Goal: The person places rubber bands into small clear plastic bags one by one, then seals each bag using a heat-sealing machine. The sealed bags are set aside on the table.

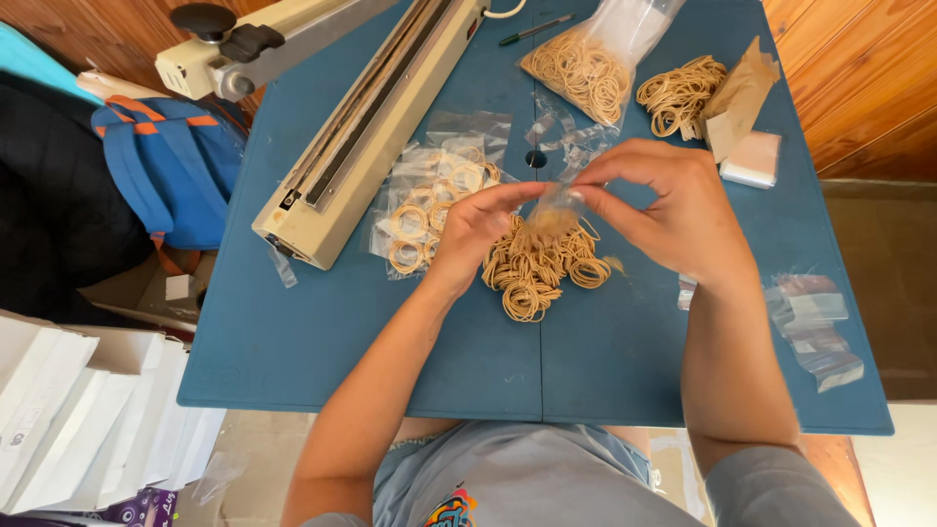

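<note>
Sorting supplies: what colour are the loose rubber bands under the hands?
Tan rubber bands, head view.

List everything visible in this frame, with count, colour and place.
table: one, blue, centre
loose rubber bands: one pile, tan, mid-table under the hands
small clear bag: one, pinched between both hands
filled bags: several, clear, left of the pile
large open bag: one, clear, holding bands, top
second band heap: one, tan, top right
heat sealer: one, cream, upper left
pen: one, green, top edge
backpack: one, blue, left floor
left hand: fingers on bag
right hand: fingers on bag
</note>
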